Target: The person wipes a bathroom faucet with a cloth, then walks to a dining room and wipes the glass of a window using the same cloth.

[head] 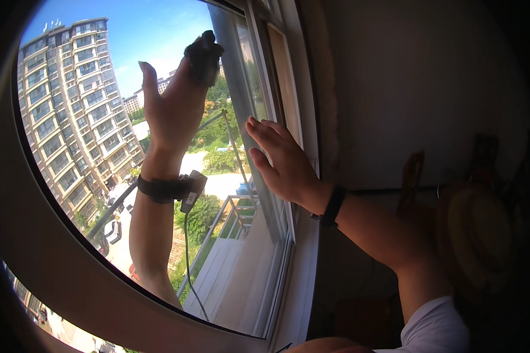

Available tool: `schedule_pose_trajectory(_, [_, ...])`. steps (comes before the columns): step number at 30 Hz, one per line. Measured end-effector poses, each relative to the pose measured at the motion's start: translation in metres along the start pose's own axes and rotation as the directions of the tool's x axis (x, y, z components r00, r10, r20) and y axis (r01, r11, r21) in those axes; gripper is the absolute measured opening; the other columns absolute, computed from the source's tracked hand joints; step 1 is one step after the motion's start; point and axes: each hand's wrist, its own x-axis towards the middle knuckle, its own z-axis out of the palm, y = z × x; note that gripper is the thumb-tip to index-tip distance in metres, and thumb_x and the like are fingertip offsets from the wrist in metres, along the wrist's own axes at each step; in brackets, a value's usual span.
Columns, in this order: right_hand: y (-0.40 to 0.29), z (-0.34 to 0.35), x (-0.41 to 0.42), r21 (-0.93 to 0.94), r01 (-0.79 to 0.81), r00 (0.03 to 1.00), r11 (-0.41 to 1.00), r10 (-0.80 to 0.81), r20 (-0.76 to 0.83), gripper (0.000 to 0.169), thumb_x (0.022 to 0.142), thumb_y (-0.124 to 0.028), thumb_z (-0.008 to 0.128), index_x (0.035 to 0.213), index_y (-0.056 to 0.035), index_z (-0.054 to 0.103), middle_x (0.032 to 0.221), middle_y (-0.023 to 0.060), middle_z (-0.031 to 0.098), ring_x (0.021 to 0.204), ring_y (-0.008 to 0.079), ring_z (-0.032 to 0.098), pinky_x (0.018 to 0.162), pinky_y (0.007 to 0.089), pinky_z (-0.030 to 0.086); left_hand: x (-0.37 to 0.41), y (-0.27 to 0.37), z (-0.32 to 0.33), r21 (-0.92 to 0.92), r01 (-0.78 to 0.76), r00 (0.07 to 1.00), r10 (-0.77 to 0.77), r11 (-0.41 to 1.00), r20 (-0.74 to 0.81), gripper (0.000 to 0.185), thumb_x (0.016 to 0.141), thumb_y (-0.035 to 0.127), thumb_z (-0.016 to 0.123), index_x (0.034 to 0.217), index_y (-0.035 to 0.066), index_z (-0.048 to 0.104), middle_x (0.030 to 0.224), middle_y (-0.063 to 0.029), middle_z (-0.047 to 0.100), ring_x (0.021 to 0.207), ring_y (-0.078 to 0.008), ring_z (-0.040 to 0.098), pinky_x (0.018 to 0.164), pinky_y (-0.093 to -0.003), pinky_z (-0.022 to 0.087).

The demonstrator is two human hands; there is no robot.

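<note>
My left hand is beyond the window glass, seen through the pane. A crumpled dark cloth is held at its fingers and hides most of them; the thumb points up, apart from it. A black strap with a small grey device and a cable circles the left wrist. On the room side, my right hand is raised beside the window's right edge, palm towards the pane, fingers extended and holding nothing. Whether its fingertips touch the glass cannot be made out. The right wrist wears a black band.
The pale window frame curves along the left and bottom. Outside are a metal railing, a white slatted ledge, a metal bar, and, far below, parked cars and a tall building. A dim hat-like object hangs at right.
</note>
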Motion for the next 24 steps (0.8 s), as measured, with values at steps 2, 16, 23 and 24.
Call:
schedule_pose_trajectory(2, [-0.005, 0.009, -0.003, 0.049, -0.021, 1.0, 0.999, 0.021, -0.004, 0.052, 0.105, -0.027, 0.048, 0.147, 0.0029, 0.047, 0.153, 0.0172, 0.047, 0.144, 0.0324, 0.038, 0.118, 0.0442, 0.035, -0.014, 0.031, 0.037, -0.062, -0.182, 0.983, 0.181, 0.981, -0.024, 0.098, 0.1, 0.072, 0.023, 0.159, -0.006, 0.01, 0.168, -0.0194, 0.014, 0.157, -0.0329, 0.01, 0.129, -0.0415, 0.001])
schedule_pose_trajectory(16, [-0.009, 0.005, -0.001, 0.026, -0.014, 0.999, 1.0, 0.015, -0.031, 0.055, 0.104, -0.026, 0.046, 0.147, 0.0077, 0.042, 0.152, 0.0269, 0.043, 0.142, 0.0385, 0.041, 0.118, 0.0459, 0.034, -0.036, -0.09, -0.045, 0.037, 0.293, 0.948, -0.286, 0.955, -0.139, 0.092, 0.103, 0.068, 0.013, 0.158, -0.006, 0.019, 0.164, -0.019, 0.029, 0.153, -0.0285, 0.025, 0.128, -0.0389, 0.011])
schedule_pose_trajectory(23, [-0.003, 0.023, 0.008, 0.057, -0.01, 1.0, 0.998, 0.011, -0.007, 0.054, 0.104, -0.026, 0.049, 0.147, 0.0063, 0.043, 0.153, 0.0223, 0.044, 0.143, 0.0354, 0.04, 0.118, 0.0444, 0.035, 0.069, 0.004, -0.056, 0.202, 0.013, 0.999, -0.02, 0.979, 0.031, 0.091, 0.103, 0.067, 0.015, 0.159, -0.005, 0.017, 0.166, -0.0185, 0.024, 0.155, -0.031, 0.021, 0.128, -0.0371, 0.009])
schedule_pose_trajectory(24, [-0.003, 0.022, 0.011, 0.034, -0.003, 1.0, 0.999, 0.003, -0.01, 0.054, 0.105, -0.027, 0.049, 0.147, 0.0062, 0.043, 0.153, 0.0216, 0.045, 0.143, 0.0349, 0.04, 0.118, 0.0442, 0.036, 0.068, 0.002, -0.061, 0.138, 0.096, 0.995, -0.096, 0.986, -0.007, 0.09, 0.103, 0.067, 0.019, 0.159, -0.004, 0.018, 0.166, -0.018, 0.025, 0.154, -0.0302, 0.021, 0.128, -0.0371, 0.009])
